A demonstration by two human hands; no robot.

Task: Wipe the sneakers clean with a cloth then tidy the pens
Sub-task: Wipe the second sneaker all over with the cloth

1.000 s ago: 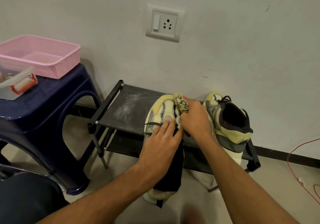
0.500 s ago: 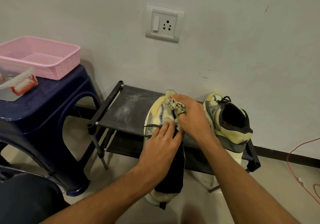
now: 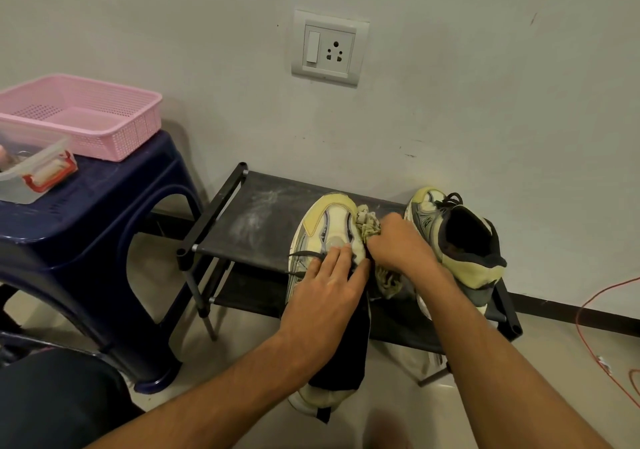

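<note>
On the top shelf of the black shoe rack, one sneaker lies toe toward the rack's back, heel overhanging its front. The left grip presses it with flat, released fingers; the right grip clutches the cloth against its right side. The second sneaker stands at the rack's right end

Dim, flat indoor light, with wide-angle warp toward the edges

Whole shot's kinda murky, with a greenish-grey cast over the wall. Shadows are soft: the pink basket and blue stool throw a faint one onto the wall to their right, so the light seems to come from the left. The pale floor has a weak sheen at lower centre. The lower left corner goes nearly black, the skirting slants at the right edge, and the bottom edge is smeary.
</note>
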